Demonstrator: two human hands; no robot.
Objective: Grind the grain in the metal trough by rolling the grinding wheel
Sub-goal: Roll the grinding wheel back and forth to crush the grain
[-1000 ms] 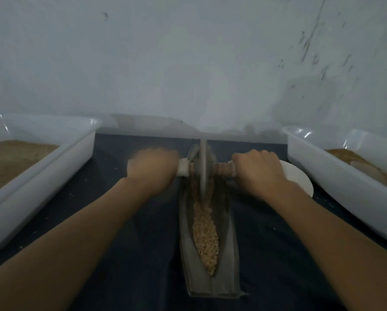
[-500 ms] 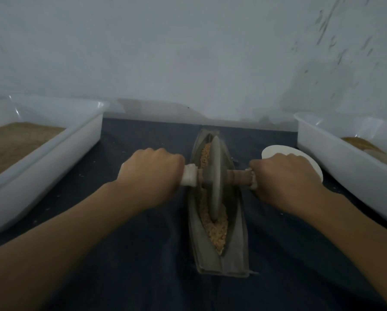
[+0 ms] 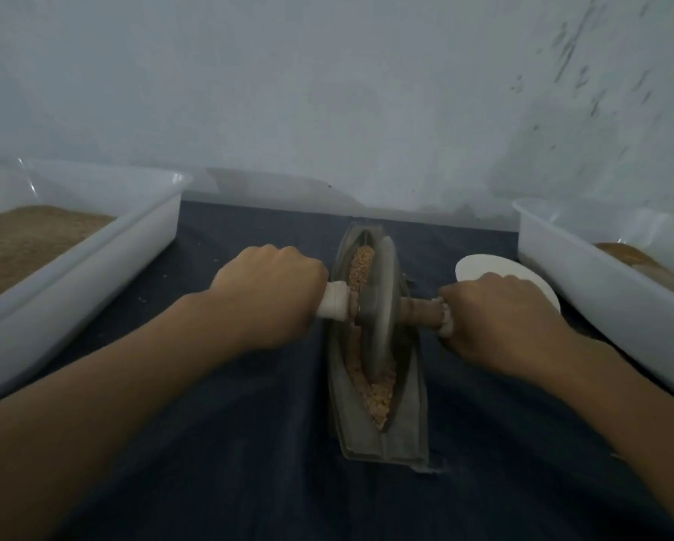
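On the dark cloth (image 3: 249, 443) in the middle of the scene we see the metal trough (image 3: 380, 443), a narrow boat-shaped vessel whose long axis runs straight away from us, its squared near end toward us and its far end pointing at the pale wall (image 3: 327, 91). The grinding wheel (image 3: 380, 306) stands upright on its edge in the trough's groove, about midway along it, with the disc in line with the trough. Its axle handle (image 3: 421, 312) lies crosswise, level, pointing left and right. The grain (image 3: 378, 396) lies in the groove, some heaped at the near tip just in front of the wheel and some showing beyond the wheel at the far end (a little of it seems to cling beside the hub).

Our left hand (image 3: 269, 298) is clenched around the white left end of the handle, knuckles up. Our right hand (image 3: 499, 318) wraps the right end in the same way.

A white dish (image 3: 480, 265) sits just behind the right hand. A white tub (image 3: 93, 259) at the left holds brown meal, and another white tub (image 3: 585, 290) at the right holds a darker brown heap
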